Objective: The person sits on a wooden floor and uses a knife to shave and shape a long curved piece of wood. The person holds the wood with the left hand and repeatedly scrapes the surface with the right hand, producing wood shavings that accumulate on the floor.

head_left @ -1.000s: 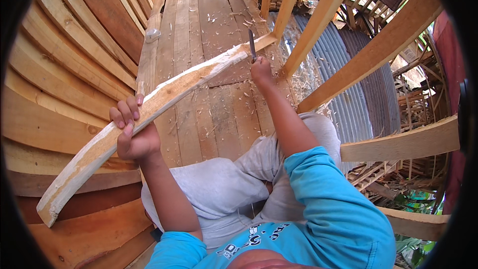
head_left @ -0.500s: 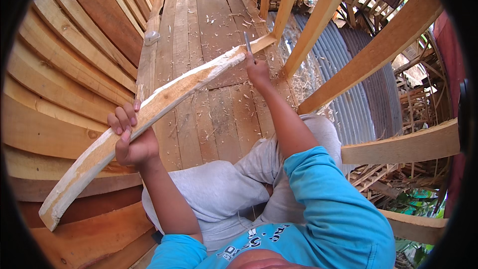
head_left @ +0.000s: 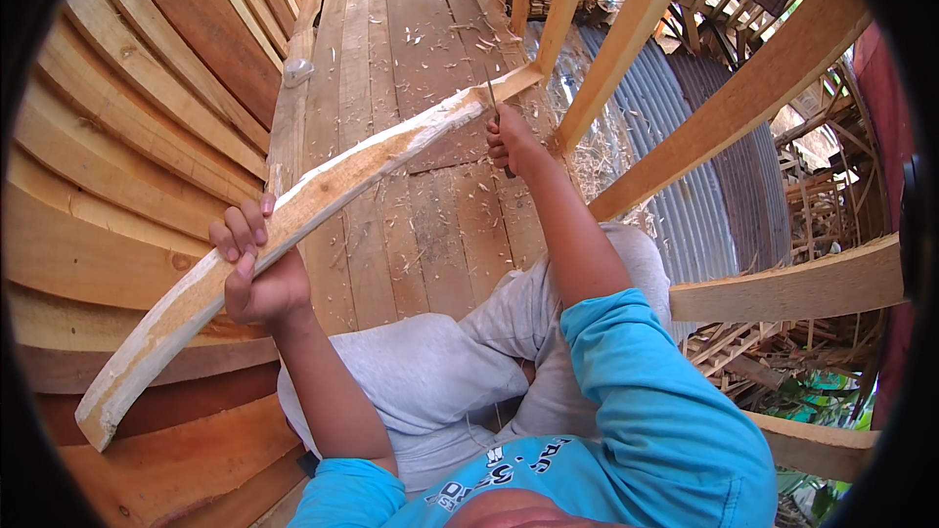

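Note:
A long length of timber, pale and partly stripped to tan wood, slants across the view from lower left to the far right. My left hand is wrapped around it at its lower-left half, fingers over the upper side. Its far end rests near the foot of an upright post. My right hand grips a knife, whose thin blade stands up beside the timber's far end. The blade looks to be against the wood or just beside it; contact is hard to make out. A bit of dark handle shows below my fist.
Wood shavings are strewn over the plank floor. Stacked boards line the left side. On the right stand wooden posts, with corrugated metal sheets beyond them. A small clear plastic item lies by the boards.
My right hand has turned and shifted slightly right, and the knife's blade now shows edge-on and thinner. The left hand and timber are almost unmoved.

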{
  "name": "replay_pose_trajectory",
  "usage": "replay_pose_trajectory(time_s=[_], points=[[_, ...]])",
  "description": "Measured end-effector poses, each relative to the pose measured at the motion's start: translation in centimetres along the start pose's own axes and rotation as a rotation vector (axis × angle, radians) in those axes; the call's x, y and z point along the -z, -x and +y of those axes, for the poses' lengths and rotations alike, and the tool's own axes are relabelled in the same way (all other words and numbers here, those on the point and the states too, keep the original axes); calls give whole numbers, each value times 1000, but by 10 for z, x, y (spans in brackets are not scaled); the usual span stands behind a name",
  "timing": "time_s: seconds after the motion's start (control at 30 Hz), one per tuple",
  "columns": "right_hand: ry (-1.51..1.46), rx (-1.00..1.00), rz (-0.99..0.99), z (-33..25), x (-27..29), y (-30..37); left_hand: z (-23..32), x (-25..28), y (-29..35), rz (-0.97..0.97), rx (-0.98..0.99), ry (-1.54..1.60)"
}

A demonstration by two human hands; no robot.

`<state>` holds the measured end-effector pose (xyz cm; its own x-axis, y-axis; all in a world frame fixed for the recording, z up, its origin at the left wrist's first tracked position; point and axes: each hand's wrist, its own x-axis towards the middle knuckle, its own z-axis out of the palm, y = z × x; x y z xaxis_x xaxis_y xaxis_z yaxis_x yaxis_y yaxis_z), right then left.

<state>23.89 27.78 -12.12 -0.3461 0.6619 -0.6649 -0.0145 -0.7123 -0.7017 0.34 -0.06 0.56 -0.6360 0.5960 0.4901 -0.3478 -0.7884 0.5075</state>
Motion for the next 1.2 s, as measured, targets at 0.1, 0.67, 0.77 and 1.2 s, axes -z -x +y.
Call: replay_pose_trajectory(time_s=[0.1, 0.67, 0.77, 1.2], points=[[55, 58, 113, -1, -7, 7, 1, 4, 0, -34, 0, 5], [-53, 211, 74, -3, -24, 23, 16, 1, -6, -421, -12, -108], [0, 285, 131, 3, -28, 19, 22, -6, -7, -254, 54, -138], [836, 801, 226, 7, 18, 8, -4, -6, -3, 145, -125, 166]])
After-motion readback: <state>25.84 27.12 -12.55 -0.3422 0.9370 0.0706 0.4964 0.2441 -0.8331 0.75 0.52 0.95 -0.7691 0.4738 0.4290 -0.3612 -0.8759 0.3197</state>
